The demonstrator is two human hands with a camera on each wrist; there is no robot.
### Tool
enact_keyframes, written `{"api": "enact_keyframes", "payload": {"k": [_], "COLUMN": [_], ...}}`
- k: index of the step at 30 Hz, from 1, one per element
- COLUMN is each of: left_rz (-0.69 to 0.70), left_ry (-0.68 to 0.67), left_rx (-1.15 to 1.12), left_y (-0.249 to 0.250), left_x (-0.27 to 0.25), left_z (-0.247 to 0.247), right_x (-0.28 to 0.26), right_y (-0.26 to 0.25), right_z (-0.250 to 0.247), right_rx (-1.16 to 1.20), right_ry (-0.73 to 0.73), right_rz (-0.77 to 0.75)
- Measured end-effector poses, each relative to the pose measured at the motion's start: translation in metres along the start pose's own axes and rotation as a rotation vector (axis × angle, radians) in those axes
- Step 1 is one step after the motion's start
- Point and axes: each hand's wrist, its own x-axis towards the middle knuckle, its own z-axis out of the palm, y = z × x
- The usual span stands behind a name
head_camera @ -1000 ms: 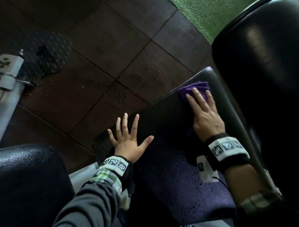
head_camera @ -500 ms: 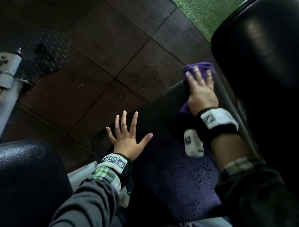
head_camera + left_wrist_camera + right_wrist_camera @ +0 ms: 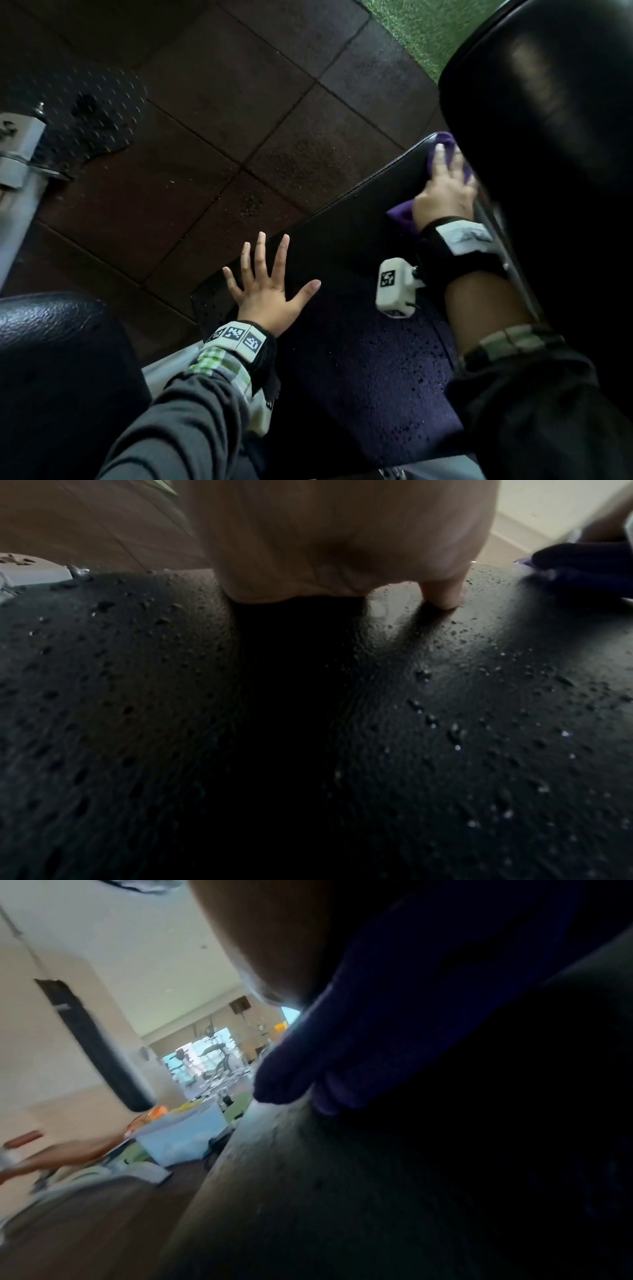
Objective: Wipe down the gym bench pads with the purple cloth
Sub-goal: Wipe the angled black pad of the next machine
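A black seat pad (image 3: 346,359), beaded with water drops (image 3: 455,737), fills the middle of the head view. My left hand (image 3: 270,287) lies flat on its near left part with fingers spread. At the pad's far corner my right hand (image 3: 445,185) presses the purple cloth (image 3: 402,214) flat under straight fingers, close against the black back pad (image 3: 548,137). The cloth (image 3: 377,1031) bunches under my palm in the right wrist view, and shows at the far right (image 3: 582,569) of the left wrist view.
Dark rubber floor tiles (image 3: 222,120) lie beyond the seat, with green turf (image 3: 421,31) at the top. A grey machine frame (image 3: 17,171) stands at the left. Another black pad (image 3: 51,377) sits at the lower left.
My right hand has slid the cloth away from me along the seat's right edge to its far corner, beside the back pad. My left hand has stayed flat in place.
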Motion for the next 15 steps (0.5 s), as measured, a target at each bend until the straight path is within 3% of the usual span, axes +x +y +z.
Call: {"api": "enact_keyframes", "payload": {"k": [2, 3, 5, 7, 11, 15], "left_rz": [0.0, -0.001, 0.001, 0.005, 0.009, 0.009], "left_ry": [-0.006, -0.006, 0.003, 0.006, -0.003, 0.008], "left_rx": [0.002, 0.005, 0.012, 0.011, 0.001, 0.0], "left_y": [0.0, 0.0, 0.0, 0.0, 0.0, 0.001], "left_x": [0.0, -0.001, -0.001, -0.001, -0.002, -0.002], "left_z": [0.0, 0.0, -0.001, -0.001, -0.001, -0.001], "right_x": [-0.001, -0.005, -0.023, -0.045, -0.056, -0.034], "right_y": [0.007, 0.014, 0.033, 0.056, 0.09, 0.06], "right_z": [0.02, 0.032, 0.045, 0.044, 0.031, 0.011], "right_rx": [-0.211, -0.27, -0.315, -0.29, -0.146, -0.032], "right_ry": [0.077, 0.045, -0.035, -0.019, 0.135, 0.076], "right_rz": [-0.197, -0.276, -0.409, -0.46, -0.304, -0.056]}}
